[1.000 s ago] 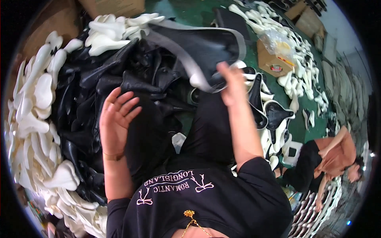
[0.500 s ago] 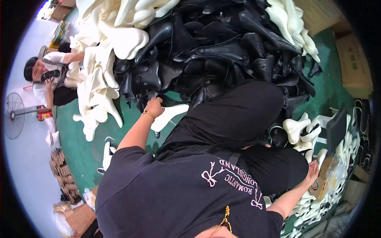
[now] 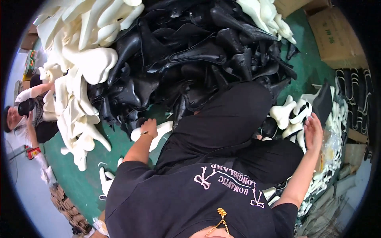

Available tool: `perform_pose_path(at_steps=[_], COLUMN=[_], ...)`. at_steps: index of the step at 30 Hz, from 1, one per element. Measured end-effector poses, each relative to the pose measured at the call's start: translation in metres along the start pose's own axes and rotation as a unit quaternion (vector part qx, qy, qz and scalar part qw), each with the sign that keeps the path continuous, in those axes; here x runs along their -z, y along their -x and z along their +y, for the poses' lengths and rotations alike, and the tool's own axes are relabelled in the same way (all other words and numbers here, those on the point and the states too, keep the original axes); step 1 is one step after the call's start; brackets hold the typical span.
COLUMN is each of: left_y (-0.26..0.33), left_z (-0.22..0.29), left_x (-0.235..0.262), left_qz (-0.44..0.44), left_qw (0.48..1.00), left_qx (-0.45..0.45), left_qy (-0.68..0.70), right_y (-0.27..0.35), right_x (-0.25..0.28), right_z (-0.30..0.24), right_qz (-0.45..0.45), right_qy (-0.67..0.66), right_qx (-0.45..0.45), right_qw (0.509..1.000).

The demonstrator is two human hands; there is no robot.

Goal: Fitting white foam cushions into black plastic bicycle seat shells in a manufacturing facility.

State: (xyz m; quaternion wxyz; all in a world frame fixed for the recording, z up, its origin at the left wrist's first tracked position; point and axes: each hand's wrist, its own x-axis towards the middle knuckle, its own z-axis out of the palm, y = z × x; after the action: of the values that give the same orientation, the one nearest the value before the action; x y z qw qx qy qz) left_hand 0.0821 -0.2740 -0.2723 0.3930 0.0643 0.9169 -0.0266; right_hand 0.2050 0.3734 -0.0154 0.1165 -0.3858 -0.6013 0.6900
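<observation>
My left hand (image 3: 149, 127) is closed, its fingers curled down over a cream foam saddle pad (image 3: 163, 129) by my knee. A small dark piece (image 3: 140, 122) shows at the fingertips; whether it is gripped I cannot tell. Just beyond lies a large heap of black bicycle saddle shells (image 3: 198, 55). My right hand (image 3: 314, 133) is raised on the right, fingers stretched out, with nothing visible in it. It is beside several more cream saddle pads (image 3: 283, 114) and a dark flat panel (image 3: 322, 105).
Cream pads (image 3: 79, 115) are piled left of the black heap, and more (image 3: 264, 14) lie behind it. At the left a person (image 3: 29, 115) holds something dark. Cardboard boxes (image 3: 337, 35) stand far right. Another pad (image 3: 105, 180) lies on the green floor (image 3: 81, 186).
My right hand has risen from low beside my knee to near the dark panel. The left hand has shifted from the heap's edge onto the cream pad. The whole view has swung.
</observation>
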Motion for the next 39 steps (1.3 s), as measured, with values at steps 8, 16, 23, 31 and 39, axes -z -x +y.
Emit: perform_pose_path(at_steps=[8,16,23,31,39], left_y=[-0.010,0.030,0.016,0.061,0.082], left_z=[-0.055,-0.047,-0.008,0.043,0.029], left_x=[-0.002,0.042,0.089,0.141,0.140], left_qz=[-0.096,-0.069,-0.021,0.034,0.114], left_qw=[0.849,0.736,0.769,0.813,0.759], left_qx=[-0.002,0.105,0.066,0.045,-0.022], left_qy=[0.519,0.665,0.636,0.579,0.641], right_y=[-0.050,-0.079,-0.075,-0.090,-0.140], right_x=[-0.124,-0.158,-0.166,-0.180,-0.174], right_z=[0.085,0.253,0.351,0.267,0.250], right_qz=[-0.105,0.004,0.316,-0.096,-0.081], right_qy=[0.189,0.229,0.222,-0.008,0.088], right_qx=[-0.117,-0.259,-0.167,-0.285,0.101], right_qw=[0.969,0.938,0.907,0.954,0.988])
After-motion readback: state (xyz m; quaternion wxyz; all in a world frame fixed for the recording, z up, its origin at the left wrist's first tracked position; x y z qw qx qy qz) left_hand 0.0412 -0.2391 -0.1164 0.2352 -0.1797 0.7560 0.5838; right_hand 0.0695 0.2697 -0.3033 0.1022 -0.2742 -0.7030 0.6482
